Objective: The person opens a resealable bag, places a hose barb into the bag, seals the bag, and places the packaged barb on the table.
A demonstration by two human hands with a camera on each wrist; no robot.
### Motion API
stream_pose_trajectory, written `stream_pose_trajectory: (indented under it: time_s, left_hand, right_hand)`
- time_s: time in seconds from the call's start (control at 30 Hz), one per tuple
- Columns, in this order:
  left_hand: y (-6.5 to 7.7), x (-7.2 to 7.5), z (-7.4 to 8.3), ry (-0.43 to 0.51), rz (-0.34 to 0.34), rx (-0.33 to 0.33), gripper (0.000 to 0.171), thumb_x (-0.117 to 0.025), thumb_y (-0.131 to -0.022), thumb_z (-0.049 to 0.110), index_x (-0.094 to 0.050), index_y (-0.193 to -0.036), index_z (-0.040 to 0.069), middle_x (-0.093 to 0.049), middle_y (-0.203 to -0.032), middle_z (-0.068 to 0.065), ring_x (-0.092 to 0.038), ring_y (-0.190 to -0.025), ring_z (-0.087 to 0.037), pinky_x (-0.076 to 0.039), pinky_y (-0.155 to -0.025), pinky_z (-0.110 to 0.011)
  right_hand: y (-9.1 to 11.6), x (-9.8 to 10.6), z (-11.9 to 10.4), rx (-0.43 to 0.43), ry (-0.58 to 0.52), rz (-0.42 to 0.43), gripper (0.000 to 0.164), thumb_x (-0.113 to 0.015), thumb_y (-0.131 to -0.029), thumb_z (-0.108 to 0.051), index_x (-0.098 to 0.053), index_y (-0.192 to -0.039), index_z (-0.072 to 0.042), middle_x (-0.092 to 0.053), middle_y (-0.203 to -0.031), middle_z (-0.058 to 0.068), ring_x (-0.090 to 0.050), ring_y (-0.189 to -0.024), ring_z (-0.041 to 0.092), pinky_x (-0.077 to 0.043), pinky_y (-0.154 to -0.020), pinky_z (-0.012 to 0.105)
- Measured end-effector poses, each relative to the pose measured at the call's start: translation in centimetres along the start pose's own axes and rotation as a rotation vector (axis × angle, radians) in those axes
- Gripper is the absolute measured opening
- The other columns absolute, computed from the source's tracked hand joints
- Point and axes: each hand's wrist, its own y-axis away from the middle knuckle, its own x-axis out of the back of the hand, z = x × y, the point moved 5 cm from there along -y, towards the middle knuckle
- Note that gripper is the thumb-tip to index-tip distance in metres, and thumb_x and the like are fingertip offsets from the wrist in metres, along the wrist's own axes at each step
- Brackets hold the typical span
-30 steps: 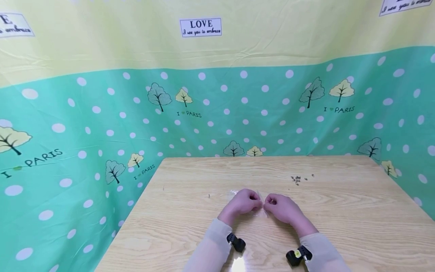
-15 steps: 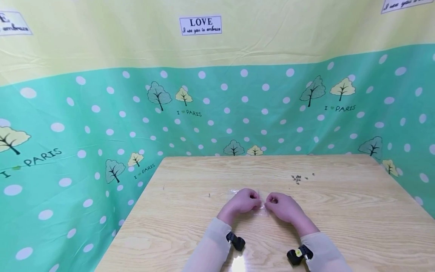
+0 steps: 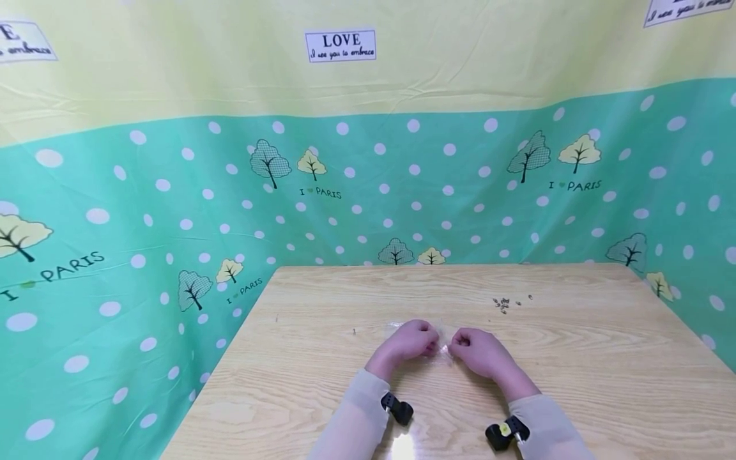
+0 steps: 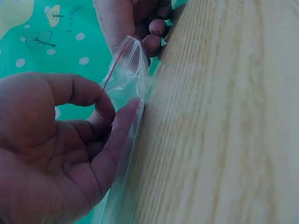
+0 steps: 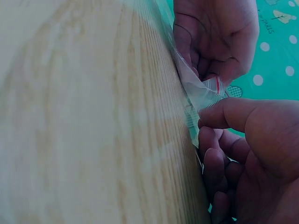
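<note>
A clear plastic zip bag (image 4: 125, 77) with a red line along its seal stretches between both hands, just above the wooden table. My left hand (image 3: 408, 340) pinches it near the seal, its thumb and forefinger on either side of the film in the left wrist view. On the other side, my right hand (image 3: 482, 352) pinches the bag's edge between thumb and forefinger, the remaining fingers curled beneath. In the head view only a faint strip of the bag shows between the fingertips. Whether anything lies inside it cannot be made out.
Several small dark pieces (image 3: 503, 305) lie in a loose cluster beyond the right hand. A tiny piece (image 3: 354, 331) sits on the table (image 3: 276, 383) left of the hands. A green and yellow patterned cloth (image 3: 322, 230) hangs behind and beside the table.
The left fingertips have shifted slightly left, away from the right hand. More of the clear film shows between the hands. The right hand has barely moved.
</note>
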Motion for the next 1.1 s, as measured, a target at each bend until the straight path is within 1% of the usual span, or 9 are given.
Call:
stream_pose_trajectory:
  time_s: [0.3, 0.4, 0.53, 0.63, 0.7, 0.8, 0.93, 1.0, 1.1]
  left_hand:
    - [-0.2, 0.1, -0.1, 0.017, -0.021, -0.010, 0.018, -0.058, -0.099, 0.014, -0.067, -0.086, 0.005, -0.063, -0.079, 0.000, -0.059, -0.071, -0.011, -0.052, -0.066, -0.021]
    - [-0.2, 0.2, -0.3, 0.014, -0.031, -0.013, 0.018, -0.059, -0.099, 0.015, -0.068, -0.088, 0.005, -0.065, -0.082, -0.001, -0.061, -0.073, -0.012, -0.053, -0.068, -0.023]
    - [-0.2, 0.2, -0.4, 0.008, -0.054, -0.027, 0.018, -0.059, -0.100, 0.015, -0.068, -0.087, 0.005, -0.065, -0.084, -0.001, -0.062, -0.075, -0.012, -0.053, -0.070, -0.024]
    - [0.0, 0.3, -0.5, 0.004, -0.067, -0.040, 0.019, -0.059, -0.100, 0.016, -0.070, -0.090, 0.003, -0.067, -0.087, -0.002, -0.065, -0.079, -0.013, -0.055, -0.074, -0.026]
    - [0.0, 0.3, -0.6, 0.004, -0.073, -0.042, 0.020, -0.059, -0.101, 0.017, -0.072, -0.095, 0.002, -0.069, -0.090, -0.002, -0.067, -0.082, -0.014, -0.057, -0.077, -0.028]
    - [0.1, 0.4, -0.6, -0.002, -0.087, -0.046, 0.022, -0.059, -0.101, 0.018, -0.074, -0.101, 0.003, -0.071, -0.093, -0.002, -0.070, -0.084, -0.015, -0.057, -0.078, -0.028]
    - [0.4, 0.8, -0.2, -0.008, -0.113, -0.064, 0.019, -0.064, -0.103, 0.023, -0.074, -0.102, 0.007, -0.071, -0.092, -0.002, -0.070, -0.079, -0.015, -0.054, -0.065, -0.027]
    - [0.6, 1.1, 0.2, -0.023, -0.100, -0.090, 0.015, -0.070, -0.102, 0.025, -0.073, -0.102, 0.010, -0.071, -0.092, -0.002, -0.069, -0.076, -0.017, -0.053, -0.060, -0.028]
    - [0.6, 1.7, 0.7, -0.135, -0.040, -0.157, 0.018, -0.079, -0.097, 0.020, -0.073, -0.110, 0.010, -0.071, -0.099, -0.004, -0.068, -0.084, -0.019, -0.058, -0.069, -0.030]
  right_hand:
    - [0.0, 0.2, -0.1, -0.009, -0.003, 0.009, 0.015, -0.071, -0.100, -0.021, -0.068, -0.088, -0.014, -0.058, -0.080, -0.001, -0.053, -0.074, 0.018, -0.042, -0.067, 0.033]
    - [0.0, 0.1, 0.0, -0.002, -0.031, 0.036, 0.013, -0.074, -0.097, -0.019, -0.065, -0.090, -0.013, -0.058, -0.078, 0.000, -0.052, -0.072, 0.018, -0.042, -0.065, 0.033]
    - [-0.1, -0.1, -0.1, 0.042, -0.066, 0.087, 0.020, -0.081, -0.093, -0.016, -0.061, -0.090, -0.014, -0.061, -0.078, -0.002, -0.054, -0.071, 0.016, -0.044, -0.067, 0.033]
    - [-0.2, -0.4, -0.4, 0.071, -0.064, 0.100, 0.014, -0.082, -0.092, -0.013, -0.068, -0.091, -0.016, -0.069, -0.083, -0.004, -0.060, -0.077, 0.013, -0.050, -0.072, 0.035]
    - [-0.2, -0.5, -0.6, 0.075, -0.051, 0.093, 0.009, -0.081, -0.092, -0.010, -0.077, -0.097, -0.017, -0.072, -0.088, -0.004, -0.063, -0.080, 0.012, -0.054, -0.075, 0.037]
    - [-0.1, -0.7, -0.7, 0.070, -0.022, 0.072, 0.023, -0.078, -0.092, -0.006, -0.083, -0.113, -0.015, -0.071, -0.089, -0.003, -0.061, -0.078, 0.012, -0.054, -0.072, 0.037]
    - [-0.1, -0.7, -0.6, 0.057, -0.022, 0.037, 0.038, -0.077, -0.092, -0.006, -0.078, -0.130, -0.008, -0.066, -0.084, -0.002, -0.056, -0.070, 0.014, -0.048, -0.063, 0.032]
    - [-0.1, -0.6, -0.5, 0.055, -0.038, 0.017, 0.043, -0.076, -0.091, -0.006, -0.074, -0.134, -0.005, -0.064, -0.081, -0.002, -0.055, -0.068, 0.015, -0.046, -0.059, 0.030]
    - [-0.1, -0.4, -0.4, 0.051, -0.058, -0.006, 0.048, -0.074, -0.091, -0.007, -0.071, -0.139, -0.005, -0.062, -0.079, 0.000, -0.054, -0.067, 0.016, -0.046, -0.059, 0.030]
